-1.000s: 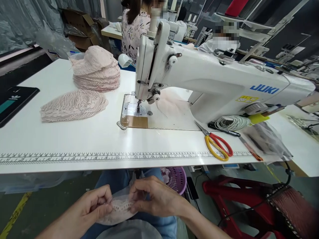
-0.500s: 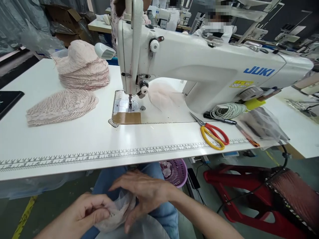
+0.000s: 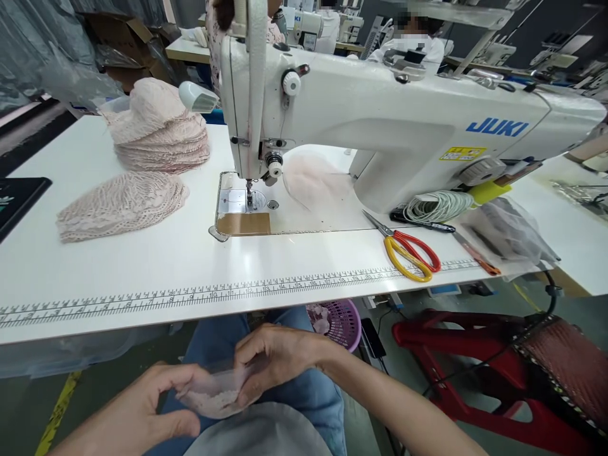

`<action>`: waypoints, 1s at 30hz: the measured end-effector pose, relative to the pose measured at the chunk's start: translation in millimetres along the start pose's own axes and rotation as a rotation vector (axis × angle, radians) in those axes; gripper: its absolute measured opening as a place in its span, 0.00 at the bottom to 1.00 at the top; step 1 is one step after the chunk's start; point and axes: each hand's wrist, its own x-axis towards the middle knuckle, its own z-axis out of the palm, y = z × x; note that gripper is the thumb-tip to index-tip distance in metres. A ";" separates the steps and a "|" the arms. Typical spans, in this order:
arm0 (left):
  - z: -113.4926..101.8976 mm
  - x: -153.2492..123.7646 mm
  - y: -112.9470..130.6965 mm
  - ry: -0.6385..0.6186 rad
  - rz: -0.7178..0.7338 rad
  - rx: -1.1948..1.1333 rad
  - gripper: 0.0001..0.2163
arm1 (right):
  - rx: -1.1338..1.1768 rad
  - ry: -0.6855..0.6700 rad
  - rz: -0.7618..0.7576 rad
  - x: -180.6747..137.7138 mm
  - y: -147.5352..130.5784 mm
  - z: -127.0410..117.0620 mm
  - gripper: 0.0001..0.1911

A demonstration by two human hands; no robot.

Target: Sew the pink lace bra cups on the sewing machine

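Observation:
A small piece of sheer pale pink fabric point(image 3: 211, 399) with a lacy texture lies between my hands, over my lap. My right hand point(image 3: 278, 361) pinches its right side, thumb in front and fingers bent behind. The fingers of my left hand point(image 3: 161, 405) touch the left side of the fabric, with the tips partly hidden by it. The left thumb stands apart from those fingers, off the cloth. Below the fabric, a grey rounded cloth point(image 3: 261, 434) covers part of my lap.
A white JUKI sewing machine point(image 3: 332, 95) stands on the table point(image 3: 142, 266), with sheer pink fabric point(image 3: 316, 177) under its arm. Pink lace pieces point(image 3: 159, 126) are stacked at left. Scissors point(image 3: 403, 250) lie near the front edge. A purple basket point(image 3: 349, 323) and red stool point(image 3: 456, 367) stand below.
My right hand has closed from a spread pose into a pinch on the fabric. The left thumb has lifted off the cloth, which now stretches wider between the hands.

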 end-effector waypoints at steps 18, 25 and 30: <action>3.7 1.5 9.3 -0.026 0.052 0.006 0.05 | -0.113 0.055 0.217 4.8 -1.2 3.5 0.07; 10.8 6.3 8.9 0.003 0.051 -0.012 0.09 | 0.001 0.062 0.262 0.4 4.7 7.3 0.06; 6.8 7.2 8.8 -0.043 0.083 -0.023 0.15 | 0.024 0.113 0.266 2.2 6.5 10.9 0.03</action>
